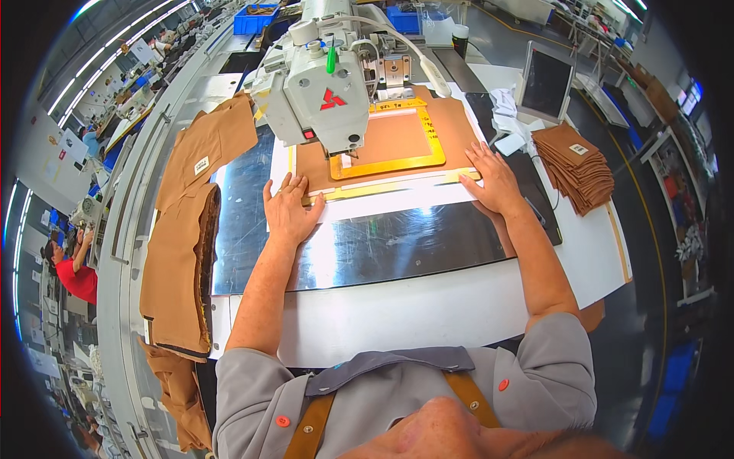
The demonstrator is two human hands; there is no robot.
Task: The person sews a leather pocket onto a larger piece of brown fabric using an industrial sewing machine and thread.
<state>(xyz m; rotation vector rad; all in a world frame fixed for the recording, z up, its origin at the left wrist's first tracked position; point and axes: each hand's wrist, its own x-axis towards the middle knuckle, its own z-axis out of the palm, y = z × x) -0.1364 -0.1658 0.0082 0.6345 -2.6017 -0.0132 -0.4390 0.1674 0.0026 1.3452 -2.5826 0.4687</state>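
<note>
A brown fabric panel [453, 126] lies flat under the head of a white industrial sewing machine [317, 92]. On the fabric rests a yellow rectangular clamp frame [432, 141], its far side beneath the machine. Along the panel's near edge runs a yellow strip [397, 180] on a white sheet. My left hand [289, 210] lies with fingers spread at the strip's left end and the fabric's left corner. Opposite it, my right hand [493, 180] rests with fingers stretched on the fabric's right edge, its thumb near the strip's right end. Neither hand grips anything.
A shiny metal plate [367, 241] covers the table before me. Folded brown pieces [177, 271] are stacked at the left; more lie in a pile [577, 164] at the right. A dark screen [546, 80] stands behind that pile. A person in red [75, 275] is at far left.
</note>
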